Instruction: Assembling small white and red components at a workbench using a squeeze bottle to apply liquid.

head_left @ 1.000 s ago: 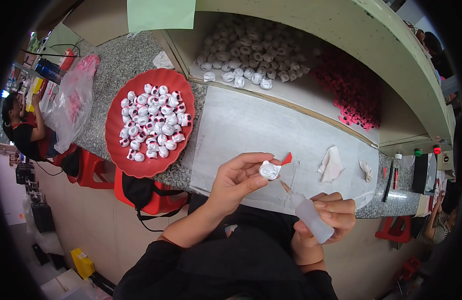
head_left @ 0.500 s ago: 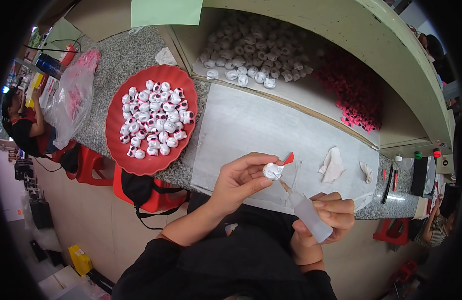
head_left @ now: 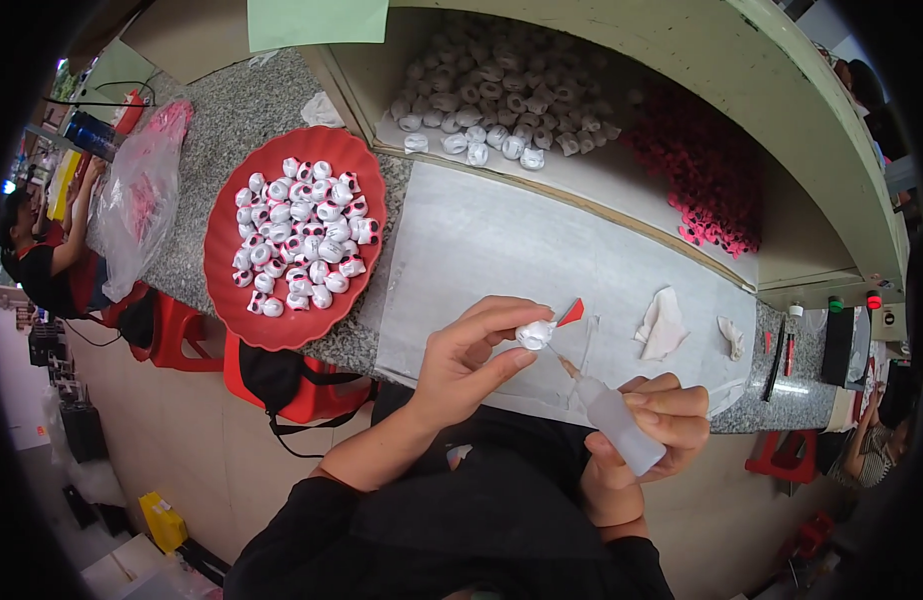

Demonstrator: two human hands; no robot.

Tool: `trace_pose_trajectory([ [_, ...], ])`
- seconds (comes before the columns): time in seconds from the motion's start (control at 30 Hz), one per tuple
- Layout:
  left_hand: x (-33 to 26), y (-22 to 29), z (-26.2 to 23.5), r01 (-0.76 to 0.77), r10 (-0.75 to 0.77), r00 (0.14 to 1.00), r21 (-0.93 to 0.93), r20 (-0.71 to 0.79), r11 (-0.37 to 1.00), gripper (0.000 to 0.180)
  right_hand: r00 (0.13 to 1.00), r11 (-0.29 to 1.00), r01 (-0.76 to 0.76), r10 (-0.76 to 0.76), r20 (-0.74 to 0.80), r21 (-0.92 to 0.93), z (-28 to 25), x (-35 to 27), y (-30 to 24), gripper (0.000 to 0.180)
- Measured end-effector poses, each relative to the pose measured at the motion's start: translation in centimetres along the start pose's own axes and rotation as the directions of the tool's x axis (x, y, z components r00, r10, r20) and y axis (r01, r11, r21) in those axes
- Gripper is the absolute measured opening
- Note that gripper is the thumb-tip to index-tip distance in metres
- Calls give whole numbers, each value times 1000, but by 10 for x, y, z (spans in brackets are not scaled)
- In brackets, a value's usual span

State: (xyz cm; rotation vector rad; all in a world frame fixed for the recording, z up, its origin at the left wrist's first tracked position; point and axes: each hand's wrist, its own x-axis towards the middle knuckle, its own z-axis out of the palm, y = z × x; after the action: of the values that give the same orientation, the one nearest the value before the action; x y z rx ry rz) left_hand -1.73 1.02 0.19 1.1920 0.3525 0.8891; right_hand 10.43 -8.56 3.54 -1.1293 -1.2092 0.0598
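My left hand pinches a small white rounded piece between thumb and fingertips. In my right hand is a translucent white squeeze bottle, tilted so its thin nozzle points up toward that piece. The nozzle's fine tip is close to the piece's lower right side; whether they touch I cannot tell. Just beyond the piece, a small red pointed scrap shows above the white work sheet. To the left, a red scalloped plate carries many white pieces with pink and black parts.
A shelf unit over the bench holds heaps of white pieces and pink-and-black pieces. Crumpled tissue lies on the sheet's right. Pens lie farther right. Red stools stand below; a co-worker sits far left.
The white piece is turned in my left fingers and sits slightly farther left. The bottle stays in my right hand, its nozzle still near the piece. The whole view has shifted a little.
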Motion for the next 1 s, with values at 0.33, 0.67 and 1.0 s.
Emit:
trace_pose_trajectory([
  [0.33, 6, 2, -27, -55, 34, 961, -71, -273, 996, 38, 834, 836, -548, 549, 55, -34, -67, 57, 97, 23],
  [0.67, 4, 3, -22, -29, 25, 955, -8, -295, 1000, 39, 900, 504, 34, 360, 246, -863, -76, 97, 188, 16],
  [1.0, 3, 5, -23, -25, 20, 956, -15, -292, 1000, 38, 867, 529, 56, 395, 304, -847, -78, 103, 183, 21],
])
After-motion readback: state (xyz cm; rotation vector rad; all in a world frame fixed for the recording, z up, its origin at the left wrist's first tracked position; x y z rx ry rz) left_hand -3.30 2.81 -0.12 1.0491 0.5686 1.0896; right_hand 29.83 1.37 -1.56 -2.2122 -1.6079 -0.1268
